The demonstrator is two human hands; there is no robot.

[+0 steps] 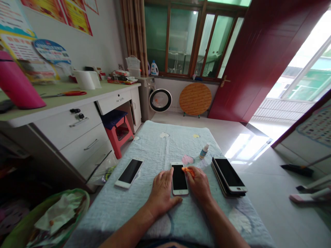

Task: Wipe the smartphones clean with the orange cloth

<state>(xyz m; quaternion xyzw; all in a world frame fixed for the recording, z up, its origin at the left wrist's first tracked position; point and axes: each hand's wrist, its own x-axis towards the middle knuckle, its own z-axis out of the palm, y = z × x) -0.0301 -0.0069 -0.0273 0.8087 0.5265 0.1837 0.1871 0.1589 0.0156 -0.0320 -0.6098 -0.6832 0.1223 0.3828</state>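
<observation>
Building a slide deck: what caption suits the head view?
Left hand against a white phone, right hand holding an orange cloth to its screen.

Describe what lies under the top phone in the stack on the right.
Beneath the top phone, slim edges of what look like more phones show along the left side. Their faces are covered, as is the part of the blue cloth under them.
</observation>
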